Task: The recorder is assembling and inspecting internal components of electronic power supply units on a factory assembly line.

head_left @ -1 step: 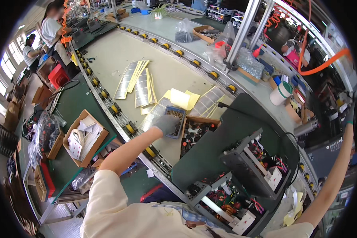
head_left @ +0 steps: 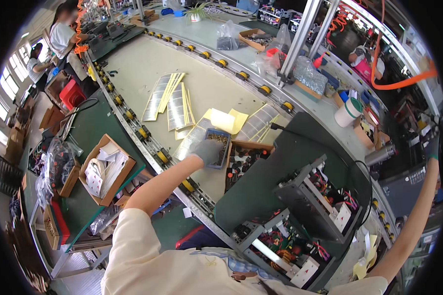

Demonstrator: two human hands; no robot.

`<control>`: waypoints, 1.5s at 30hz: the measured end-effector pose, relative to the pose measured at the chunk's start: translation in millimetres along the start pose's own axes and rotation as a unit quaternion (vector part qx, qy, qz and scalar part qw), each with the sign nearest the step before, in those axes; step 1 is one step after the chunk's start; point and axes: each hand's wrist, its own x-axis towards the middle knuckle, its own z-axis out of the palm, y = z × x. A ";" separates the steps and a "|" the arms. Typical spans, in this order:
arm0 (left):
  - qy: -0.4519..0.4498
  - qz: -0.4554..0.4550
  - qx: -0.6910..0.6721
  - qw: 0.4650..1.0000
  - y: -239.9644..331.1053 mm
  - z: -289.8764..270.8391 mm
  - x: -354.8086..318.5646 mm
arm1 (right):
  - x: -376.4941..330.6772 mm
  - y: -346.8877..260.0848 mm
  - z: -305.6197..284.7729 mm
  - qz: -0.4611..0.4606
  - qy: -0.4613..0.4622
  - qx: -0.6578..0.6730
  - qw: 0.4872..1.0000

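Note:
My left hand, in a grey glove, reaches into a small blue bin of small brass-coloured screws. Its fingertips are hidden among them. My right arm stretches far out to the right. At its end my right hand, also gloved, is dark against the rim of the view, and I cannot make out its fingers or what they touch. A cardboard box of black parts stands right beside the bin. Two open-sided metal equipment chassis with wires and circuit boards inside rest on a dark green board in front of me.
Label sheets and yellow paper lie on the worktop beyond the bin. Roller rails edge it. An orange hose hangs at right by a metal post. A box of papers stands at left. Other people work farther off.
The view has shifted very slightly. Both hands stay where they were, the left at the screw bin and the right far out to the right.

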 end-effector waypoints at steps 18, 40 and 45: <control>-0.049 -0.167 -0.832 0.527 -31.0 -13.4 -32.4 | -357.8 -144.1 -160.2 0.146 -0.004 0.458 0.877; 0.107 -0.090 -0.741 0.657 48.0 -75.0 -29.0 | -358.8 -120.8 -171.3 0.159 -0.005 0.689 0.707; -0.127 0.091 -0.756 0.636 210.0 -130.5 -25.0 | -330.7 -124.1 -145.8 0.139 0.075 0.675 0.721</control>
